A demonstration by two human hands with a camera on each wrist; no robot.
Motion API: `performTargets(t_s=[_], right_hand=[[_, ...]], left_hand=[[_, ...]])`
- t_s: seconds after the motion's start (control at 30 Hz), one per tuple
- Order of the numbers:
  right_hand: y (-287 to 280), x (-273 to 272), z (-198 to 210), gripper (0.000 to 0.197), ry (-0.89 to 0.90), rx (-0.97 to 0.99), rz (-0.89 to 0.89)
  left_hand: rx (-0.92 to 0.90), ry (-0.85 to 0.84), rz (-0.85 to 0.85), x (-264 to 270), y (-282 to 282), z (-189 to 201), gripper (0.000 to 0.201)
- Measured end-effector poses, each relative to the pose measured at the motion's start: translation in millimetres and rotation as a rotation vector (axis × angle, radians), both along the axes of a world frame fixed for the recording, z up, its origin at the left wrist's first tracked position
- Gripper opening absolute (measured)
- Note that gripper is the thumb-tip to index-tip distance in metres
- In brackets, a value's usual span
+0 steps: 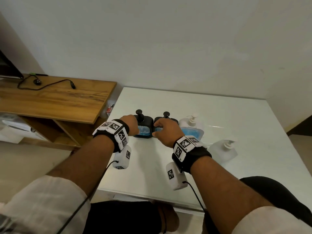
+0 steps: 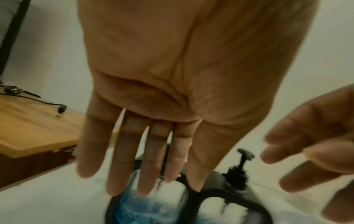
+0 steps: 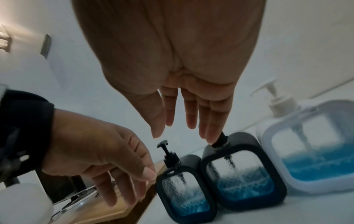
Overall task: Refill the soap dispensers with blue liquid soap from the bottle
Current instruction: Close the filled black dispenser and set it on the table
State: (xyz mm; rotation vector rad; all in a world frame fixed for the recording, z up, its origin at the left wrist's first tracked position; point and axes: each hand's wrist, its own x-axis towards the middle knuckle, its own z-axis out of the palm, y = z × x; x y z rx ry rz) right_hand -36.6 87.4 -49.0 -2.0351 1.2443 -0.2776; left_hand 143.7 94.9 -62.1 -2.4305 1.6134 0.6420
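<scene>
Two black-framed soap dispensers stand side by side on the white table, each with blue soap in its lower part: the left dispenser (image 1: 143, 128) (image 3: 184, 192) and the right dispenser (image 1: 167, 120) (image 3: 243, 177). Right of them stands a white pump bottle (image 1: 192, 130) (image 3: 314, 159), about half full of blue soap. My left hand (image 1: 130, 124) (image 2: 134, 159) is stretched over the left dispenser with straight fingers. My right hand (image 1: 163, 129) (image 3: 182, 118) is just in front of the right dispenser, its fingers also straight. Neither hand holds anything.
A second white pump dispenser (image 1: 224, 149), with no blue showing in it, stands nearer on the right. A wooden desk (image 1: 59, 98) with a black cable adjoins the table's left side. A wall lies close behind the table (image 1: 219, 112).
</scene>
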Motion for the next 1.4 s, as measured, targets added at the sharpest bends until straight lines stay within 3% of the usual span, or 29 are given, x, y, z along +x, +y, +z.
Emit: performTargets(t_s=[0.23,0.47,0.67,0.8,0.87,0.93,0.97,1.13,1.23,1.3,1.4], right_hand=[[14,-58,55,0.033,0.031,-0.153,0.045],[6,-145,74,0.031,0.130,-0.248,-0.176],[-4,-185,61,0.045,0.254,-0.117,-0.275],[-9,-202,50,0.049,0.305,-0.024,-0.239],[-12,-206,39,0.040,0.312,0.000,-0.221],[-12,-206,27,0.013,0.331,-0.023,-0.206],[-13,-206,22,0.010,0.325,-0.038,-0.209],[-13,-204,13,0.029,0.242,-0.036,-0.174],[-14,-202,8,0.027,0.225,-0.007,-0.122],[-13,-201,6,0.029,0.249,-0.021,-0.122],[-13,-201,7,0.042,0.309,-0.058,-0.170]], left_hand=[[-0.028,-0.012,-0.137,-81,15,35,0.024],[-0.103,0.096,-0.248,-164,21,49,0.032],[-0.132,0.239,-0.260,-212,16,43,0.037],[-0.129,0.373,-0.253,-232,4,33,0.061],[-0.093,0.380,-0.275,-240,3,26,0.075],[-0.095,0.370,-0.302,-244,4,20,0.083],[-0.095,0.362,-0.313,-247,6,16,0.084],[-0.123,0.384,-0.319,-249,12,0,0.075],[-0.145,0.417,-0.293,-248,13,-6,0.069],[-0.160,0.449,-0.258,-248,13,-10,0.075],[-0.160,0.500,-0.188,-248,15,-13,0.099]])
